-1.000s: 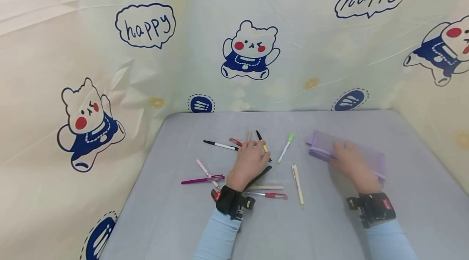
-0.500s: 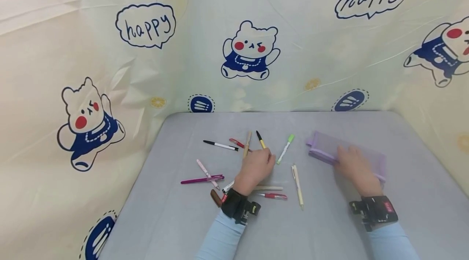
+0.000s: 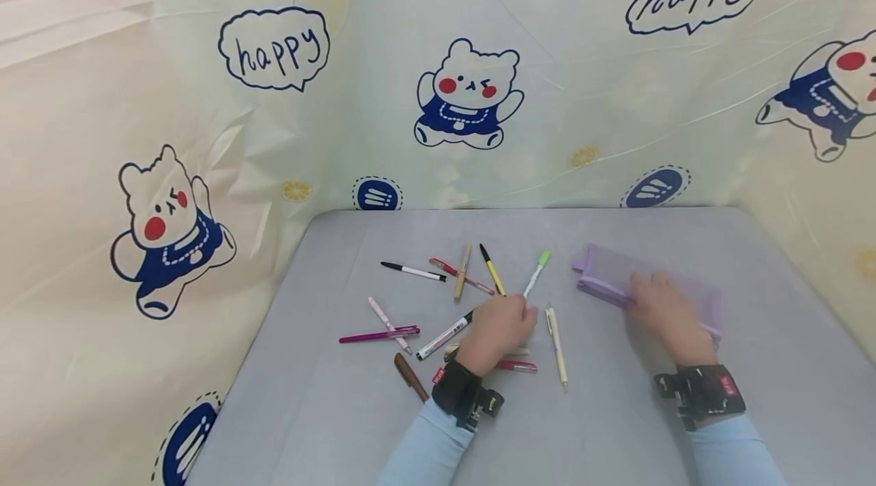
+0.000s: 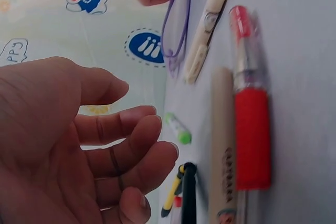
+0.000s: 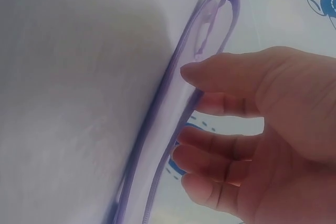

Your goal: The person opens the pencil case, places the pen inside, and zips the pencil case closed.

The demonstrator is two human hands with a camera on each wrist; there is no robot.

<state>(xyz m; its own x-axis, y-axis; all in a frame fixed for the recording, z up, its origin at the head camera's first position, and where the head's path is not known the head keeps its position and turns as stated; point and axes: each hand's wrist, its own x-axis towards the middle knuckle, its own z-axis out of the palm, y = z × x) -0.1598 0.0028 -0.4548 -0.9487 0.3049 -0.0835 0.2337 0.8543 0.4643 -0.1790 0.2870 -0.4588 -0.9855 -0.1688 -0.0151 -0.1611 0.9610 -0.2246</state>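
Above the scattered pens, my left hand (image 3: 498,330) hovers palm down with nothing in its loosely bent fingers. In the left wrist view, a beige pen (image 4: 222,145) and a red-capped pen (image 4: 253,137) lie just beyond its fingers. A white marker (image 3: 441,339) lies left of that hand and a cream pen (image 3: 557,349) to its right. At the right, my right hand (image 3: 664,319) holds the upper edge of a translucent purple-trimmed pencil case (image 3: 605,265). The right wrist view shows thumb and fingers on that edge, with the case's mouth (image 5: 163,114) slightly parted.
Farther back lie a green-capped pen (image 3: 537,273), a yellow-and-black pen (image 3: 491,269), a tan pen (image 3: 462,273), a red pen (image 3: 445,266) and a black-and-white pen (image 3: 414,271). Purple (image 3: 372,336), pink (image 3: 379,312) and brown pens (image 3: 409,377) lie left on the grey table (image 3: 301,410).
My left hand has moved right and toward me across the pens, uncovering the tan pen, red pen and white marker. My right hand stays at the pencil case, barely shifted.
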